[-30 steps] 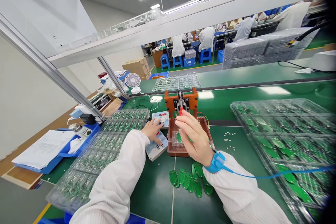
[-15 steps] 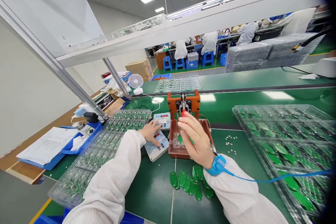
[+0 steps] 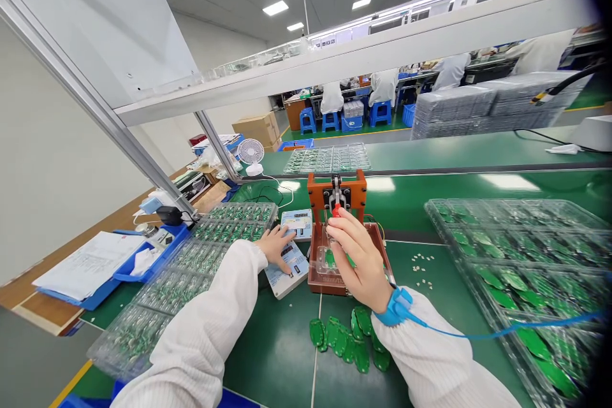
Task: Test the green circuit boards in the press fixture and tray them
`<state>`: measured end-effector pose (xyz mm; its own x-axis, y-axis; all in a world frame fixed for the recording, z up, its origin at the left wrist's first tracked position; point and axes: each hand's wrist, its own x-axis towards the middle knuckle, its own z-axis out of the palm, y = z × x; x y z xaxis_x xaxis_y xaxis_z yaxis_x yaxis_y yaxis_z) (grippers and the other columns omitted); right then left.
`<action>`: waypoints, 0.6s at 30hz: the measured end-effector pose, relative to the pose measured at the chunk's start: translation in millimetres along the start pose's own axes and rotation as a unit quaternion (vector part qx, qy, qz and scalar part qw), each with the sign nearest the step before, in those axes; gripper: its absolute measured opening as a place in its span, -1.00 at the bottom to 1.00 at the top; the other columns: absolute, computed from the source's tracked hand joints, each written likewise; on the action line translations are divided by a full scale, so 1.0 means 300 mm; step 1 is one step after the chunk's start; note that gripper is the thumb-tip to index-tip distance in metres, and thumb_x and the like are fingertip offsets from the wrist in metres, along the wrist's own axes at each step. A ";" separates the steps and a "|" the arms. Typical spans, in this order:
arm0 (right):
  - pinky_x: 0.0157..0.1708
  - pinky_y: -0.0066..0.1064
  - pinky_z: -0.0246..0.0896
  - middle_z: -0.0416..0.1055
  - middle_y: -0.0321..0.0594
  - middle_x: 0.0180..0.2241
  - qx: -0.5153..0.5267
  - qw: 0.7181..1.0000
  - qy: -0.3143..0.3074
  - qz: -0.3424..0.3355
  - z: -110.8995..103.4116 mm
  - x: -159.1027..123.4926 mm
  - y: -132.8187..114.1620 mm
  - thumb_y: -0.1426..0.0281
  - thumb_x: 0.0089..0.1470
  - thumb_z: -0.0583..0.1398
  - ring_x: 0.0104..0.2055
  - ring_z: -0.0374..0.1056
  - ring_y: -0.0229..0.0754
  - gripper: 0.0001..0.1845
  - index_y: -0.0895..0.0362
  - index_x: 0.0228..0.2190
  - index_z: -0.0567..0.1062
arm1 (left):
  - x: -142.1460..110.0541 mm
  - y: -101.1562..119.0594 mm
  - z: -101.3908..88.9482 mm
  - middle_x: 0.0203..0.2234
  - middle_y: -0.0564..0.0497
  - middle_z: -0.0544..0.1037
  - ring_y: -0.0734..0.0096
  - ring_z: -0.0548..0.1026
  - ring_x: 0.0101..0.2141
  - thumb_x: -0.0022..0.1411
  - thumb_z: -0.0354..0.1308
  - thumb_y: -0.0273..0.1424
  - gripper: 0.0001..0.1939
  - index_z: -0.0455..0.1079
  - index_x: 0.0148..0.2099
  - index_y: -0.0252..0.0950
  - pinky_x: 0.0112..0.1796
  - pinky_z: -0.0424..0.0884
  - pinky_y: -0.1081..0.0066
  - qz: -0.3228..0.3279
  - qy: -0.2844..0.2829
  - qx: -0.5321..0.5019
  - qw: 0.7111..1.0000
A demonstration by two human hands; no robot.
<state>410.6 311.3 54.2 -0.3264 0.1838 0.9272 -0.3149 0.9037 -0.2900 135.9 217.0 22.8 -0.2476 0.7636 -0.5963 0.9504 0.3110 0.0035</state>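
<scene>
The toggle-clamp fixture (image 3: 352,192) has an orange upright frame, a brown box-like base and a metal lever ending in a red handle (image 3: 336,210). Low in its base lies a clear plate (image 3: 321,261) with a green circuit board (image 3: 329,258) partly visible.

The right hand (image 3: 359,261) reaches over the fixture with its fingers at the red handle; how firmly they close on it cannot be told. That hand hides much of the base and the board. The left hand, well apart from the right, is spread palm down, left of the fixture, over the front meter box (image 3: 297,268), its fingertips near the rear meter box (image 3: 302,229).

In front of the fixture lies a cluster of green boards (image 3: 345,341). Right of it are scattered small white pieces (image 3: 423,268), then a clear blister tray (image 3: 433,210) of green boards; left, beyond the meter boxes, is another filled tray (image 3: 176,287). A white fan (image 3: 251,152) stands behind it to the left.

The fixture faces the person. Its lever's long axis runs from the frame toward the person, red end nearest. The front meter box sits askew to the fixture's side.
</scene>
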 end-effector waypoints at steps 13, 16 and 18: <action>0.31 0.06 0.30 0.40 -0.14 0.22 0.000 1.000 0.001 0.007 0.005 -0.006 0.000 0.67 0.25 0.12 0.42 0.13 0.05 -0.29 -0.06 0.33 0.24 | -0.020 0.060 -0.045 0.48 -0.23 -0.42 -0.35 -0.44 0.43 -0.25 0.49 0.13 0.45 -0.17 0.54 -0.20 0.33 -0.22 -0.26 -0.025 0.003 0.037 0.999; 0.31 0.06 0.30 0.39 -0.13 0.22 0.001 1.000 -0.002 0.012 0.003 -0.005 -0.003 0.68 0.25 0.12 0.43 0.10 0.05 -0.29 -0.06 0.33 0.24 | -0.101 0.113 -0.074 0.45 -0.35 -0.04 -0.43 -0.04 0.39 -0.23 0.53 0.00 0.28 0.05 0.46 -0.21 0.27 0.06 -0.23 -0.022 0.069 0.013 0.997; 0.31 0.05 0.31 0.39 -0.13 0.21 0.002 1.000 -0.004 0.011 0.002 -0.003 -0.004 0.68 0.25 0.11 0.43 0.10 0.03 -0.28 -0.06 0.33 0.23 | -0.176 0.194 -0.062 0.21 -0.33 0.39 -0.32 0.37 0.19 -0.10 0.50 -0.11 -0.02 0.25 0.33 -0.25 0.13 0.32 -0.10 -0.004 0.128 -0.015 0.992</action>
<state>410.8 310.0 53.6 -0.3400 0.2017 0.9186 -0.3112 0.8976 -0.3122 200.7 205.4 69.5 -0.2992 0.8779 -0.3739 0.9427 0.3325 0.0262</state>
